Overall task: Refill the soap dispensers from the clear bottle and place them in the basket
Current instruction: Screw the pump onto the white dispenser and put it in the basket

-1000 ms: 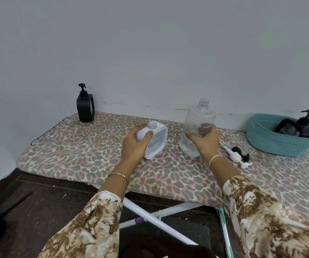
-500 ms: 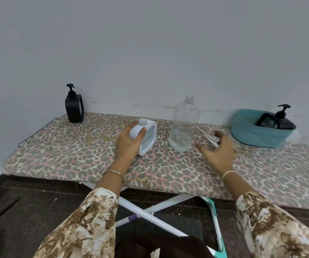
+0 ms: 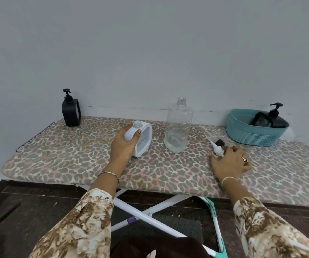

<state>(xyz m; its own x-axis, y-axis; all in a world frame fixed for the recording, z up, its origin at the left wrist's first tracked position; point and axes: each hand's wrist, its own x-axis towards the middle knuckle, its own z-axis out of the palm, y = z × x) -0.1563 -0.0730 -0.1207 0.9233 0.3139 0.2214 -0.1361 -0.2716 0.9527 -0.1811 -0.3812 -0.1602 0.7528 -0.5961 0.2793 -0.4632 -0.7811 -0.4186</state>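
**Open white dispenser (image 3: 144, 141) gripped upright in curled left hand (image 3: 124, 146); white pump (image 3: 217, 148) pinned under curled fingers (image 3: 232, 152) of right hand (image 3: 230, 162).**

The dispenser's neck is pointed up, its base set on the leopard-print board (image 3: 66, 157), near the upright, uncapped clear bottle (image 3: 178, 127). The pump is laid flat, tube aimed toward the wall. Bare cover is left along the near edge. The teal basket (image 3: 246, 135), holding a black dispenser (image 3: 277, 121), is stood far right.

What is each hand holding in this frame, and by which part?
Left hand grips the white dispenser by its rounded shoulder, beside the open neck. Right hand pinches the white pump at its near end, on the board.
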